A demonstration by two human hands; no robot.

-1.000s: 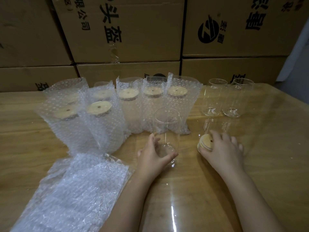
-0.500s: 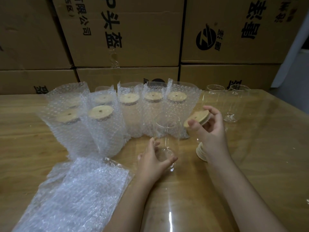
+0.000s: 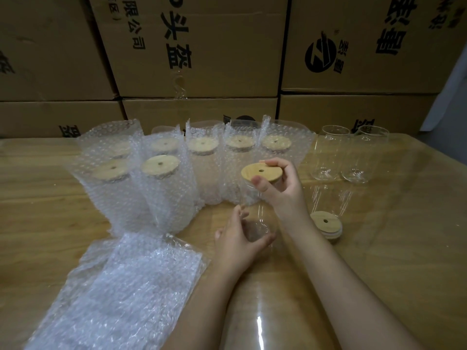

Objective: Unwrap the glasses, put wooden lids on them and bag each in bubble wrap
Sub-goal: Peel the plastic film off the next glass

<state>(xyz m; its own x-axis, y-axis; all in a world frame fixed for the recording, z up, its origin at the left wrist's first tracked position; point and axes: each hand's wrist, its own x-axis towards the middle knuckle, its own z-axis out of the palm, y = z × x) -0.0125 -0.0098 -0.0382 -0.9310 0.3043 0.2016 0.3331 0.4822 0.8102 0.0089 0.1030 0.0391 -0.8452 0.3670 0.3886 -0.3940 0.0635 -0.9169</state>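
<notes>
On counter [image 3: 384,261], near centre: gripping glass [image 3: 255,218] low with left hand [image 3: 237,246], curled round base; pinching lid [image 3: 260,171] by rim with right hand [image 3: 285,190], tilted over glass mouth. Lid stack [image 3: 326,223] just right.

Table [image 3: 379,261] layout, as I view it remotely.
Bagged glasses [image 3: 202,160] stand back left, boxes [image 3: 202,46] behind them, and two bare glasses [image 3: 348,155] stand back right. Flat bubble bags [image 3: 126,286] lie front left. At centre, the left hand [image 3: 237,243] holds a glass [image 3: 255,215] and the right hand [image 3: 283,188] holds a lid [image 3: 260,171] at its top. I see a lid stack [image 3: 326,223] just right.
</notes>
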